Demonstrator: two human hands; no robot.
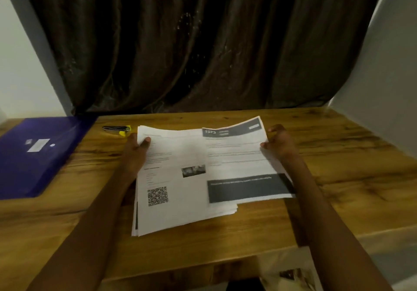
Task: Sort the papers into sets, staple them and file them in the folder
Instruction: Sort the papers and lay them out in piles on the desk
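Observation:
A stack of printed white papers [173, 209] lies in the middle of the wooden table [338, 169]; its top page shows a QR code. My left hand [135, 153] grips the stack's far left edge, thumb on top. My right hand [281, 143] pinches the right edge of a sheet with dark bands [239, 155], which is lifted and shifted to the right over the stack. A black and yellow stapler [117, 130] lies just beyond my left hand. The purple folder [38, 155] lies shut at the table's left end.
A dark curtain [203, 42] hangs right behind the table's far edge. Pale walls stand at both sides. The table's near edge runs below the papers, with floor showing beneath it.

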